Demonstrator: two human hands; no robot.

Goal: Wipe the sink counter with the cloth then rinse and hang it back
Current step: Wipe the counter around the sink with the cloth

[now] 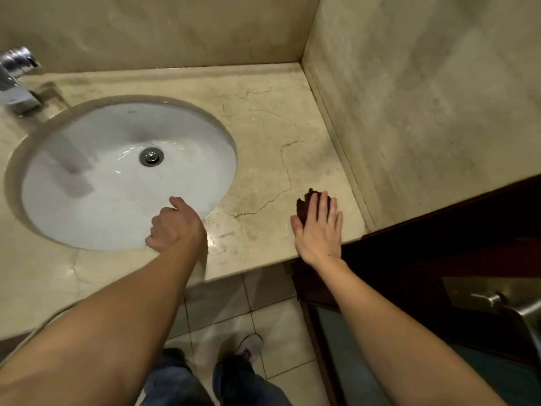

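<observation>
The right hand [319, 227], fingers spread, presses the dark brown cloth [304, 205] near the beige marble counter [263, 127]'s front right corner. The left hand [175, 225], loosely curled, empty, rests at the white oval sink [73, 200]'s front rim. Keep the palm flat, overlapping strokes.

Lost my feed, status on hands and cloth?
Right hand flat, pressing dark cloth on counter near right wall. Left hand curled on sink rim, empty. Nothing in the way.

Counter [263, 127]: beige marble, cracked, with white oval sink [87, 206] set in left. Dark cloth [303, 205] lies near right, under right hand [319, 230].
</observation>
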